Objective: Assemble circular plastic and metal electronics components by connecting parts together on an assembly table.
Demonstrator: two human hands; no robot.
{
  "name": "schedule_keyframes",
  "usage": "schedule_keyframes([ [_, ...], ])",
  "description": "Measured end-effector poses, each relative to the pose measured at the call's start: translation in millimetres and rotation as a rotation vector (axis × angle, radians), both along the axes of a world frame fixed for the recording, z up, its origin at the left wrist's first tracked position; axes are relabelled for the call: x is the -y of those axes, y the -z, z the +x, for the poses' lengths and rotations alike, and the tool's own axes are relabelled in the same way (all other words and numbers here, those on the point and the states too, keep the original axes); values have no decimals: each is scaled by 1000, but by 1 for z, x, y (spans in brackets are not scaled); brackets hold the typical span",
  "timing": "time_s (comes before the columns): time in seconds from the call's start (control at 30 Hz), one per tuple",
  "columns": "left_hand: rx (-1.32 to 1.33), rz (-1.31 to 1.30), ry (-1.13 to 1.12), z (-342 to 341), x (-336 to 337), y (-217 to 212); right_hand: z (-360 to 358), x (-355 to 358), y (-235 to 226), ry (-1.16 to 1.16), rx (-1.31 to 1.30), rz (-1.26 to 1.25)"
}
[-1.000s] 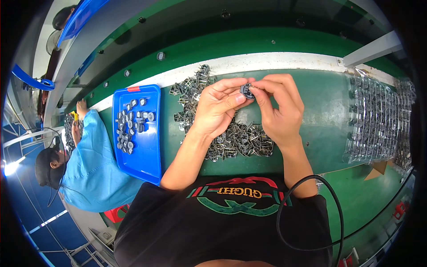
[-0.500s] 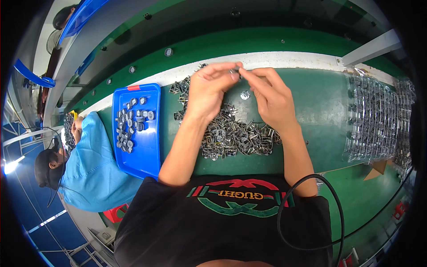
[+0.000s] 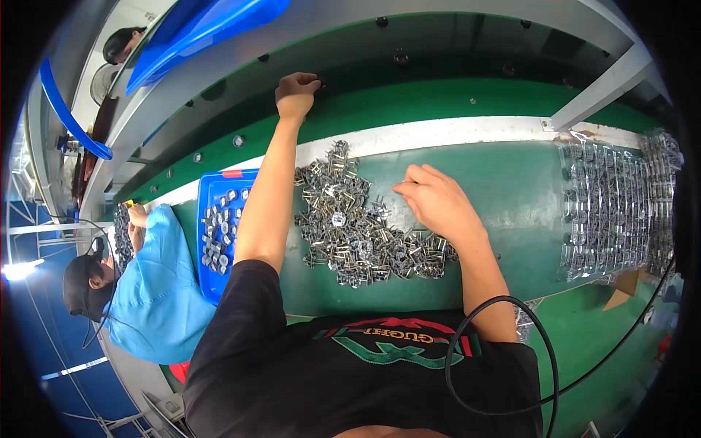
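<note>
One bare left hand [image 3: 296, 91] reaches over the long green strip [image 3: 409, 102], fingers bunched beside one small dark piece [image 3: 320, 83]; I cannot tell whether they grip it. Four small round grey parts [image 3: 238, 141] sit leftward on that strip. One bare right hand [image 3: 437, 201], fingers curled, contents hidden, is near one uncountable heap of metal-pronged parts [image 3: 365, 252] on the green desk [image 3: 526, 197], beside one blue plastic tray [image 3: 211, 283].

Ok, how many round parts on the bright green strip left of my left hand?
4, in a row slanting leftward: first part nearest your left hand, second part, third part and fourth part nearest the co-worker's hand. Others may be hidden.
</note>
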State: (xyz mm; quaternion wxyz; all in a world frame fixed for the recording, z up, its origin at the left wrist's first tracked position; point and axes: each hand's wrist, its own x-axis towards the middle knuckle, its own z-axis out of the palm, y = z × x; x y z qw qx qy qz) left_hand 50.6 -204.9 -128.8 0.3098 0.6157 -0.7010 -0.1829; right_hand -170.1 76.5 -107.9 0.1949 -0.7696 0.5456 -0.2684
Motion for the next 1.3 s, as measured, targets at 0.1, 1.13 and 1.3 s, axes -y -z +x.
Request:
schedule_keyframes([
  [0.1, 43, 20, 33, -2, 3, 0, -1, 1, 3, 24, -7, 16],
  [1.13, -1152, 650, 533, -42, -231, -67, 6, -9, -48, 326, 569, -407],
  [1.3, -1243, 669, 526, -43, -236, -56, 7, -10, -45, 286, 487, -453],
])
